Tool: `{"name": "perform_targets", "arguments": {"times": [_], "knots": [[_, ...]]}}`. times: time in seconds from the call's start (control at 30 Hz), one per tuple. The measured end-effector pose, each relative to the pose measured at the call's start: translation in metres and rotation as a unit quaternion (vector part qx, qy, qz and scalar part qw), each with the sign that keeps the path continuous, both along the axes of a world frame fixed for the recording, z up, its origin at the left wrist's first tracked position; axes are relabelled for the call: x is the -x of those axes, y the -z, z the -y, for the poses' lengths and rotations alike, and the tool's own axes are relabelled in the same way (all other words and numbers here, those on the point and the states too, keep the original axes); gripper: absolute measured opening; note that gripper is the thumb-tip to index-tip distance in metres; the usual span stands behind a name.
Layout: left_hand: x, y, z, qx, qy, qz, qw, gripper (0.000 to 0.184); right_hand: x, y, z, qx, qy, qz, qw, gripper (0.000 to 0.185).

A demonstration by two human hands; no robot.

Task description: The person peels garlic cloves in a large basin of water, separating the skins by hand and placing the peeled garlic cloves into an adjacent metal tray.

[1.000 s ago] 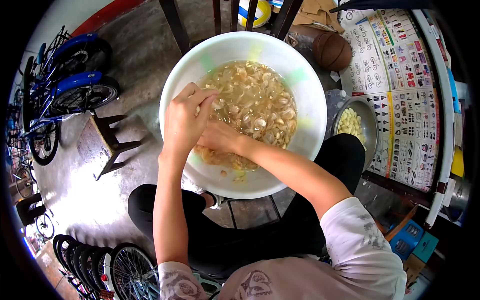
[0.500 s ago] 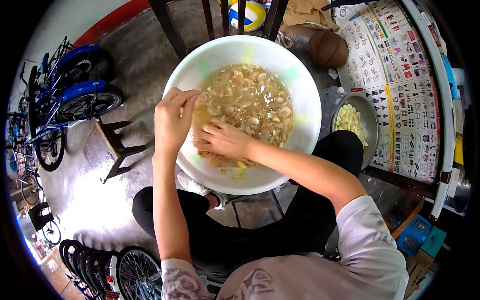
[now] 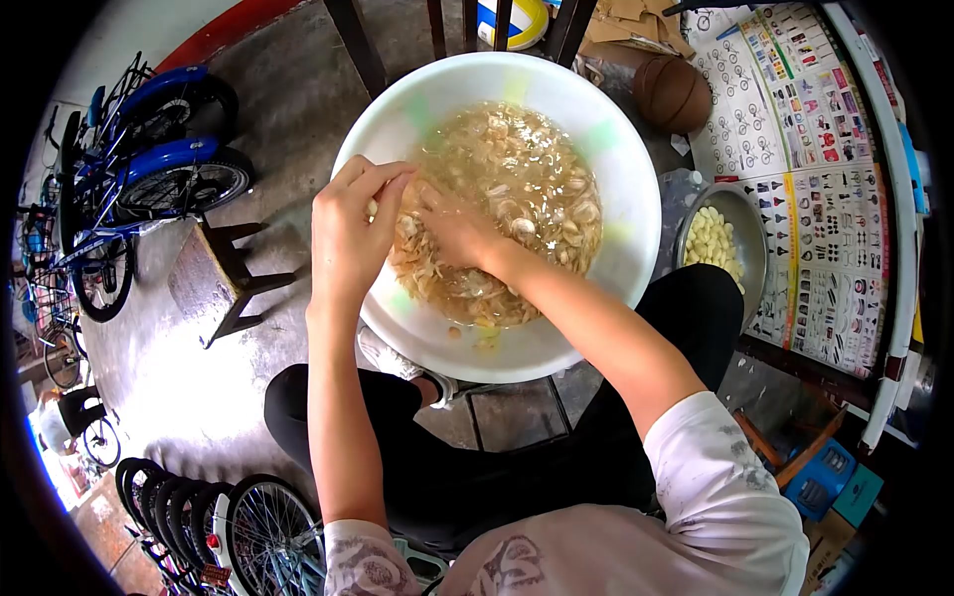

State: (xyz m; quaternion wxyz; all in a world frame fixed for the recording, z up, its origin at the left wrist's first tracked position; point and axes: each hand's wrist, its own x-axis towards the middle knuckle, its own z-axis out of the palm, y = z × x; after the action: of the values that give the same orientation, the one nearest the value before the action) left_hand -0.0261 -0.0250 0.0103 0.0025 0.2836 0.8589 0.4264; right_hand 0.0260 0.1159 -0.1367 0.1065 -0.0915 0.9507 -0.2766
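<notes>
A wide white basin (image 3: 397, 109) in front of me holds cloudy water with many garlic cloves and loose papery skins (image 3: 422, 263) in it. My left hand (image 3: 348, 223) is over the basin's left rim, its fingers closed in a pinch. A pale garlic clove (image 3: 372, 207) shows between its thumb and fingers; anything else in the palm is hidden. My right hand (image 3: 452, 223) reaches into the water near the left hand, fingers extended among the skins and somewhat blurred. To the right, a metal bowl (image 3: 757, 253) contains peeled garlic cloves (image 3: 713, 243).
My knees flank the basin, the right one beside the metal bowl. Dark wooden bars (image 3: 358, 45) stand behind the basin, near a basketball (image 3: 673, 92). A poster-covered table (image 3: 825, 209) is at right. A small wooden stool (image 3: 224, 278) and bicycles (image 3: 169, 159) stand at left.
My right hand has moved up and slightly right through the water, away from the near-left skins. The left hand remains pinched at the rim. The whole view has shifted a little.
</notes>
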Motion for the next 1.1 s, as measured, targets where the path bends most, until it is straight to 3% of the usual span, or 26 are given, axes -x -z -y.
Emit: {"name": "perform_targets", "arguments": {"times": [0.07, 0.13, 0.17, 0.23, 0.4, 0.47, 0.53, 0.57, 0.63, 0.67, 0.7, 0.77, 0.87, 0.97, 1.0, 1.1], "knots": [[-0.001, 0.001, -0.001, -0.001, -0.001, 0.002, 1.000, 0.014, 0.001, 0.011, 0.001, 0.022, 0.001, -0.002, 1.000, 0.085], [0.000, 0.002, -0.003, -0.005, 0.000, 0.003, 1.000, 0.014, 0.008, 0.019, 0.003, -0.044, -0.088, -0.203, 0.974, 0.053], [0.000, 0.002, -0.004, 0.002, 0.003, 0.002, 1.000, 0.014, 0.008, 0.023, 0.007, -0.046, -0.084, -0.203, 0.974, 0.053], [0.000, 0.005, -0.007, 0.010, 0.008, 0.001, 1.000, 0.014, 0.006, 0.012, 0.013, -0.023, -0.052, -0.110, 0.992, 0.029], [0.000, 0.010, -0.011, 0.010, 0.017, 0.004, 1.000, 0.014, 0.004, -0.016, 0.011, -0.076, -0.130, -0.022, 0.988, 0.027], [0.000, 0.008, -0.012, 0.008, 0.018, 0.001, 1.000, 0.014, 0.005, -0.019, 0.008, -0.093, -0.129, -0.007, 0.987, 0.031], [0.002, 0.006, -0.011, 0.008, 0.016, 0.001, 1.000, 0.014, 0.006, -0.023, -0.001, -0.044, -0.172, 0.075, 0.981, 0.058], [0.003, 0.006, -0.010, 0.006, 0.018, -0.005, 1.000, 0.013, 0.003, -0.024, -0.007, -0.043, -0.172, 0.079, 0.981, 0.058], [0.001, 0.008, -0.009, 0.001, 0.017, -0.007, 1.000, 0.013, -0.003, -0.040, -0.026, -0.068, -0.264, 0.024, 0.962, 0.092], [0.001, 0.009, -0.008, 0.000, 0.015, -0.005, 1.000, 0.013, -0.002, -0.054, -0.035, -0.098, -0.269, 0.159, 0.945, 0.108], [0.002, 0.009, -0.008, 0.001, 0.014, -0.004, 1.000, 0.013, -0.006, -0.063, -0.049, -0.100, -0.271, 0.160, 0.944, 0.108], [0.002, 0.012, -0.006, -0.007, 0.011, -0.006, 1.000, 0.013, -0.018, -0.071, -0.084, -0.072, -0.389, 0.026, 0.918, 0.123], [0.003, 0.013, -0.003, -0.006, 0.014, -0.009, 1.000, 0.013, -0.032, -0.071, -0.119, -0.163, -0.477, 0.016, 0.864, 0.137], [0.002, 0.012, -0.005, -0.005, 0.019, 0.001, 1.000, 0.012, -0.023, -0.052, -0.123, -0.146, -0.486, 0.042, 0.861, 0.144], [0.002, 0.013, -0.005, -0.001, 0.017, 0.002, 1.000, 0.012, -0.021, -0.042, -0.119, -0.189, -0.492, 0.036, 0.849, 0.135], [0.002, 0.013, -0.007, 0.006, 0.013, 0.005, 1.000, 0.012, -0.019, -0.015, -0.116, -0.152, -0.492, -0.010, 0.857, 0.122]]}}
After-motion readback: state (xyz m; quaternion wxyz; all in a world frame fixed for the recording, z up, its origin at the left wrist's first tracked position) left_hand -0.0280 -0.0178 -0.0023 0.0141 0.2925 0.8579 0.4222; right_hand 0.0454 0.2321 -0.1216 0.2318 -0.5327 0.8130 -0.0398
